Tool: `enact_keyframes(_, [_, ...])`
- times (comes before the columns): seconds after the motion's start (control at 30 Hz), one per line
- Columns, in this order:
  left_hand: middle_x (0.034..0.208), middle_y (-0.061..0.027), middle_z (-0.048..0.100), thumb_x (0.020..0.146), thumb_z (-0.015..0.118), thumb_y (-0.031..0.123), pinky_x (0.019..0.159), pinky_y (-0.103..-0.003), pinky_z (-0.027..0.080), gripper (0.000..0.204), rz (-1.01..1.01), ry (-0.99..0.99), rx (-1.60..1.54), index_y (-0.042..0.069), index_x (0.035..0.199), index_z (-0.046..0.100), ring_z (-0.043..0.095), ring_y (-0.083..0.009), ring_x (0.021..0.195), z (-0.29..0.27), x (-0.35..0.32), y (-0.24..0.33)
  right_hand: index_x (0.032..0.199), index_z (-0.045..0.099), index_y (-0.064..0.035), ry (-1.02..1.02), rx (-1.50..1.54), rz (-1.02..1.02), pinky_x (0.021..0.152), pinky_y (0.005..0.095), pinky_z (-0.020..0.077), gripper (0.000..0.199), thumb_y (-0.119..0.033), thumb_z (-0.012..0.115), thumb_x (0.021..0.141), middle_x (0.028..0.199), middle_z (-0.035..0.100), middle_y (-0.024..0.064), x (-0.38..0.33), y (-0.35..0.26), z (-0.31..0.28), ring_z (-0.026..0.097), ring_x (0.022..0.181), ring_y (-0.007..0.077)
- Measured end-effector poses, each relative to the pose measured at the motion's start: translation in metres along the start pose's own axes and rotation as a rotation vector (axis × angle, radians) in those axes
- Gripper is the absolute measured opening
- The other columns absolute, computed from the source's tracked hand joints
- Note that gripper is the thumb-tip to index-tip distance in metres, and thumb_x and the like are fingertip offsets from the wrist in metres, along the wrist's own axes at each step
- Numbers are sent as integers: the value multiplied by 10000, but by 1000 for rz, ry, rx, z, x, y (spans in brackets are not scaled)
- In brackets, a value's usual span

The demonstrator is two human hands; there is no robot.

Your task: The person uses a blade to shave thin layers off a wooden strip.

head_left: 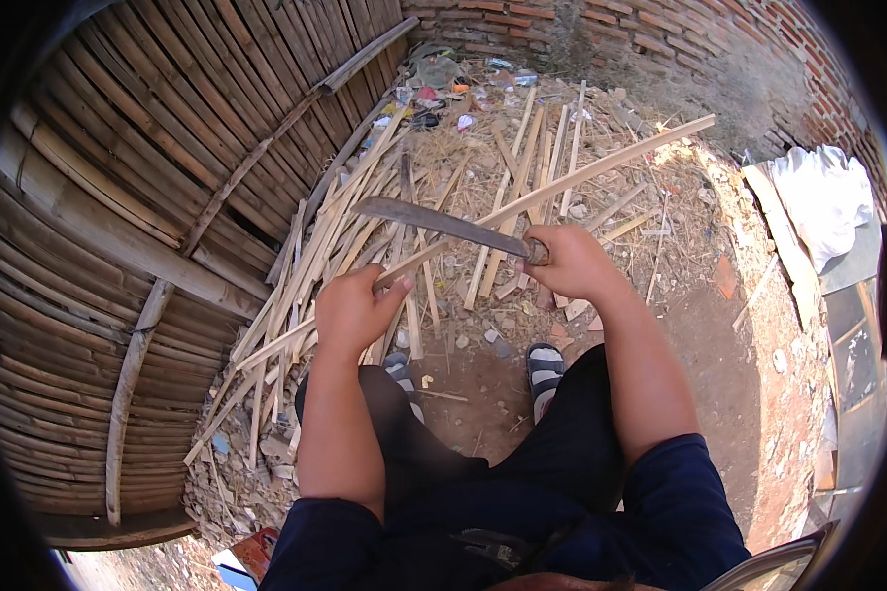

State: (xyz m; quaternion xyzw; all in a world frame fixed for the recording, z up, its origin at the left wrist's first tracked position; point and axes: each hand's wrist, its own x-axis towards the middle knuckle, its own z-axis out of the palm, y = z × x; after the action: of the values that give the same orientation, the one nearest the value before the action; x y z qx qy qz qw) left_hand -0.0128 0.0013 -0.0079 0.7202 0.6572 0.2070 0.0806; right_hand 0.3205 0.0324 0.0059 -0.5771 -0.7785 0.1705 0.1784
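Note:
My right hand (568, 261) is closed around the handle of a machete (434, 220). Its dark, worn blade points left and crosses over a long, pale wooden strip (601, 175). My left hand (355, 310) grips that strip near its lower left part, thumb along the top. From there the strip slants up to the far right, past my right hand. Whether the blade touches the wood I cannot tell. Beneath both hands lie many loose strips (315, 261), heaped toward the left and scattered ahead.
A bamboo slat wall (148, 197) stands close on the left, with a brick wall (650, 39) at the back. Litter (434, 94) lies in the far corner. On the right are a white sack (823, 202) and a board (784, 241). My sandalled feet (544, 374) rest on dirt.

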Motion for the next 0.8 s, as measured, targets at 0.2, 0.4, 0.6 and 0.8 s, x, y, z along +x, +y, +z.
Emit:
enact_keyframes(0.2, [749, -99, 735, 917, 776, 545, 699, -490, 562, 483, -32, 27, -5, 68, 850, 729, 733, -357, 756, -4, 3, -4, 1155, 755, -34, 375, 222, 425, 838, 462, 569, 451, -366, 860, 868, 941, 761, 214, -8, 99, -30, 750, 920, 382])
enact_keyframes(0.4, [752, -90, 729, 921, 771, 542, 704, -487, 558, 475, -31, -9, 1, 75, 847, 725, 730, -349, 769, -3, 2, 8, 1189, 742, -25, 278, 169, 353, 848, 464, 570, 459, -347, 856, 881, 957, 765, 208, -11, 63, -24, 752, 915, 372])
enact_keyframes(0.6, [759, -100, 732, 918, 767, 552, 706, -490, 556, 489, -25, -49, 48, 70, 848, 726, 733, -356, 769, 3, 1, 4, 1114, 743, -52, -76, -47, 26, 850, 527, 566, 341, -297, 823, 890, 965, 757, 232, -3, -3, 0, 730, 973, 443])
enact_keyframes(0.8, [757, -104, 737, 911, 770, 567, 706, -487, 562, 502, -25, -11, 26, 71, 847, 734, 737, -366, 772, -2, 1, -4, 1092, 750, -58, 51, 80, 82, 825, 507, 562, 318, -290, 826, 887, 934, 755, 209, -1, 30, -9, 733, 917, 419])
